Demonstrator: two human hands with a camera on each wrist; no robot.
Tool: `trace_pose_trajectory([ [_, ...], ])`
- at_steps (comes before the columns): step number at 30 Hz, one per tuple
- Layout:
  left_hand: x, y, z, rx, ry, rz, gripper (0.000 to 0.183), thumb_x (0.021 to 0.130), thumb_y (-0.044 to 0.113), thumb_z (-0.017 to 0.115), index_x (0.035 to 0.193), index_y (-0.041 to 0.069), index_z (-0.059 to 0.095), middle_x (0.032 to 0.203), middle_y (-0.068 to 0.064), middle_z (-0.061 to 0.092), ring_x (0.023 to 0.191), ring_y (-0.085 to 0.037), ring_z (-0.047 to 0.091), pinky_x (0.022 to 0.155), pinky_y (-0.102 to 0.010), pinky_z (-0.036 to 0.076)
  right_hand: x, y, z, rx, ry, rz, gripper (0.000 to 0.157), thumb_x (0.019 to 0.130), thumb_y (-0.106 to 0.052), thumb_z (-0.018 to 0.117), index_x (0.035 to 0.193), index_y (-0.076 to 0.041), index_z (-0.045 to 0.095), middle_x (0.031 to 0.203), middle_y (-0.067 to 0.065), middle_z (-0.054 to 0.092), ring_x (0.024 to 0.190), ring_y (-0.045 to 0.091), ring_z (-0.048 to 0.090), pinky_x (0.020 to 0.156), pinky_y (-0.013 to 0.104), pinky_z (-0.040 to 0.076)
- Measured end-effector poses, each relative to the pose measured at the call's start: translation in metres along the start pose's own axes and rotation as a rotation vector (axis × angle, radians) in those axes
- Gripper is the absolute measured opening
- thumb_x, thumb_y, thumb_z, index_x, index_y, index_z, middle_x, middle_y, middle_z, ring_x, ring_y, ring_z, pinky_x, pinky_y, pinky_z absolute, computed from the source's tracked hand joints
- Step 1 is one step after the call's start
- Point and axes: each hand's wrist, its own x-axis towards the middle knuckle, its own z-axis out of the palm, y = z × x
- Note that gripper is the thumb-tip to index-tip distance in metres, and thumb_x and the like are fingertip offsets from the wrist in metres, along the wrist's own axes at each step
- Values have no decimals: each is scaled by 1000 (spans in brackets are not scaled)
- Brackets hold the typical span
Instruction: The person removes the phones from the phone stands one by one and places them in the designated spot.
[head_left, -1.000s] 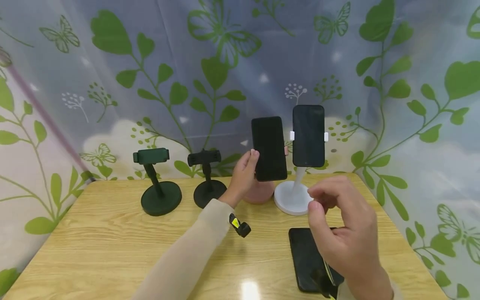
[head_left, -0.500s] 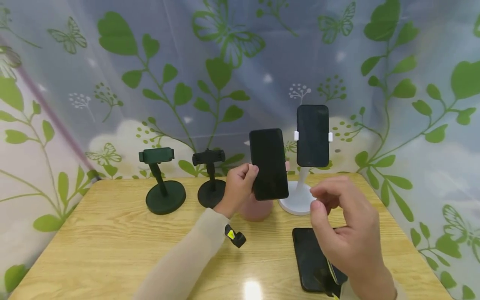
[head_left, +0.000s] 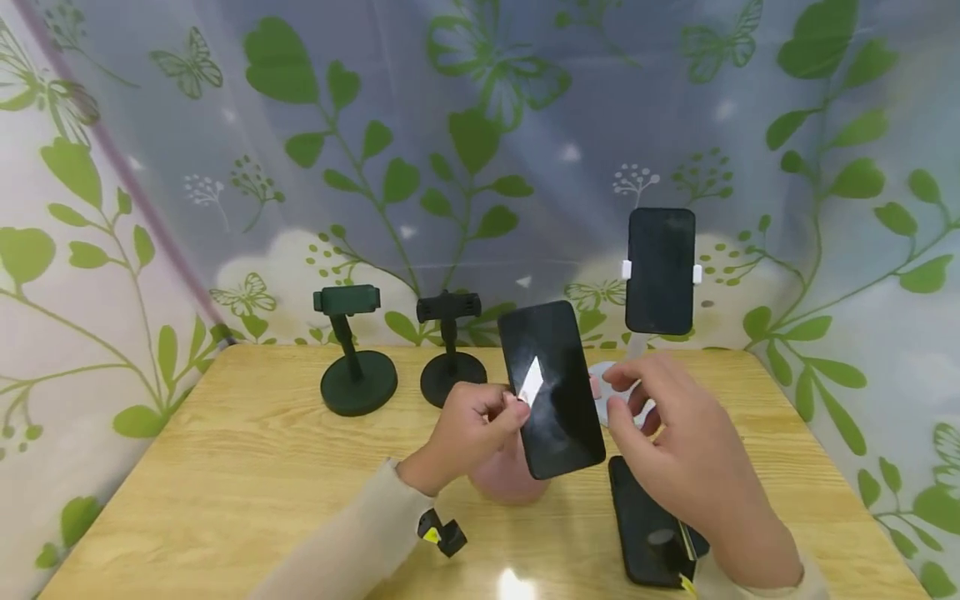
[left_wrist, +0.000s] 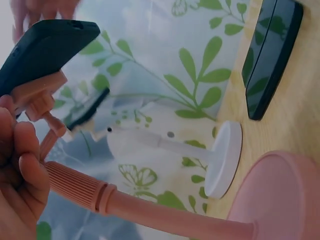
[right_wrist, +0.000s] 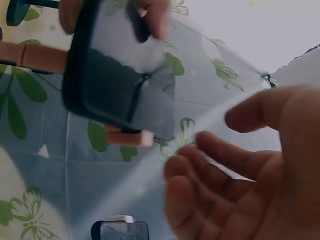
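Note:
A black phone [head_left: 573, 433] sits tilted in the clamp of a pink phone stand [head_left: 506, 483]; the clamp [left_wrist: 42, 87] shows behind the phone in the left wrist view. My left hand [head_left: 468, 429] grips the phone's left edge at the clamp, thumb on the screen side and fingers curled behind. A pink clamp end [right_wrist: 127, 137] shows at the phone's opposite edge in the right wrist view. My right hand [head_left: 693, 467] hovers right of the phone, fingers loosely bent, holding nothing and apart from it.
Behind my right hand stands a white phone stand [left_wrist: 225, 160] holding an upright phone [head_left: 660, 275]. Dark phones [head_left: 645, 533] lie on the wooden table below that hand, partly covered. Green [head_left: 360, 383] and black [head_left: 452, 379] stands are at the back left; patterned cloth hangs behind.
My left hand has brought the phone and pink stand nearer to me, and the phone leans more. The view has turned left. My right hand's fingers have spread slightly.

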Motion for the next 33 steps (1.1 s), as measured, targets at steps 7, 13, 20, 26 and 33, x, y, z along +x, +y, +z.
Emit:
trace_pose_trajectory([
  [7, -16, 24, -10, 40, -96, -14, 45, 106, 33, 59, 66, 12, 57, 56, 5, 40, 50, -5, 36, 48, -17, 28, 3, 0, 8, -112, -331, 161, 19, 107, -29, 56, 119, -19, 67, 95, -11, 63, 79, 7, 56, 64, 31, 48],
  [13, -21, 38, -17, 139, -110, -63, 21, 102, 18, 60, 81, 14, 59, 65, 6, 51, 56, -1, 43, 51, -20, 39, 6, 2, 13, -102, -440, 205, 24, 111, -37, 45, 102, -22, 61, 73, -9, 51, 63, 10, 47, 60, 32, 39],
  [20, -22, 53, -28, 223, -77, -91, 20, 96, 14, 62, 77, 16, 56, 67, 8, 52, 56, 0, 42, 53, -19, 37, 5, 2, 18, 37, -442, 186, 17, 109, -32, 53, 110, -19, 64, 85, -11, 59, 74, 6, 55, 63, 30, 46],
  [26, -24, 68, -46, 336, -93, -109, 18, 89, 11, 60, 75, 17, 52, 64, 9, 45, 54, 0, 36, 51, -19, 30, 0, -5, 20, 247, -493, 168, 13, 108, -32, 57, 111, -20, 62, 91, -10, 63, 80, 6, 59, 63, 27, 48],
  [33, -35, 82, -64, 391, -154, -170, 20, 90, 13, 62, 75, 19, 50, 63, 10, 43, 54, 0, 35, 51, -19, 30, 1, -12, 28, 364, -573, 157, 12, 108, -29, 58, 112, -19, 62, 93, -5, 64, 80, 11, 59, 62, 27, 49],
])
